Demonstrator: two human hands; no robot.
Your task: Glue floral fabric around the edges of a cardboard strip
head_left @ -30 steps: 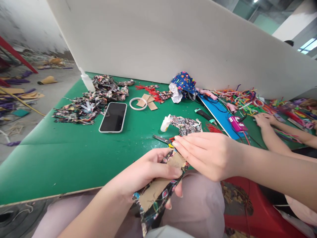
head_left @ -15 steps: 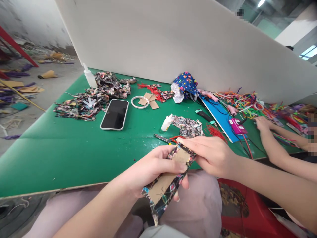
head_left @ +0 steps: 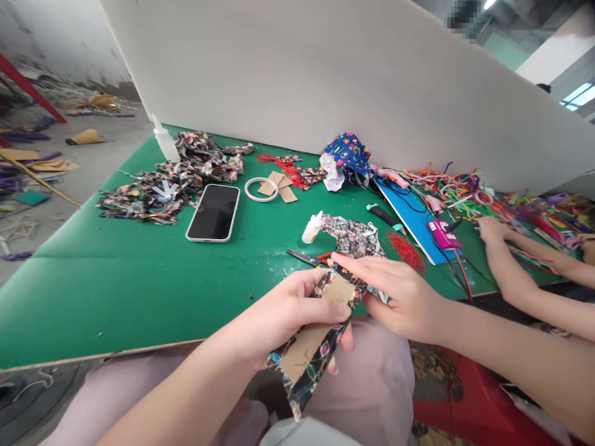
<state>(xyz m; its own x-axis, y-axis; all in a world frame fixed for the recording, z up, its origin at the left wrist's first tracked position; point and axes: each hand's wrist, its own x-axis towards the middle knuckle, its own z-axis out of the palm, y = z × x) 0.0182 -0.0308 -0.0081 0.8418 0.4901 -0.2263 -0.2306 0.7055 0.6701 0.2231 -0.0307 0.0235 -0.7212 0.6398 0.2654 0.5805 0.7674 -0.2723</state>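
Observation:
My left hand point(head_left: 286, 316) grips a strip of brown cardboard wrapped in dark flowered fabric point(head_left: 312, 344), held over my lap at the table's near edge. My right hand point(head_left: 395, 291) pinches the strip's upper end, with its fingers pressed on the folded fabric edge. Just beyond my hands lie scissors point(head_left: 302, 257) and a small white glue bottle point(head_left: 312, 228) beside a scrap of flowered fabric point(head_left: 349, 234).
On the green table point(head_left: 139, 279) lie a phone point(head_left: 214, 212), a white ring point(head_left: 260, 189), cardboard pieces point(head_left: 281, 186), a fabric scrap heap point(head_left: 162, 186), red threads point(head_left: 405, 249) and a blue board point(head_left: 409, 214). A white partition point(head_left: 325, 74) stands behind. Another person's hands point(head_left: 493, 230) work at right.
My right hand has slid back along the strip's top end, from lying flat over it to pinching its edge. The strip has lifted slightly.

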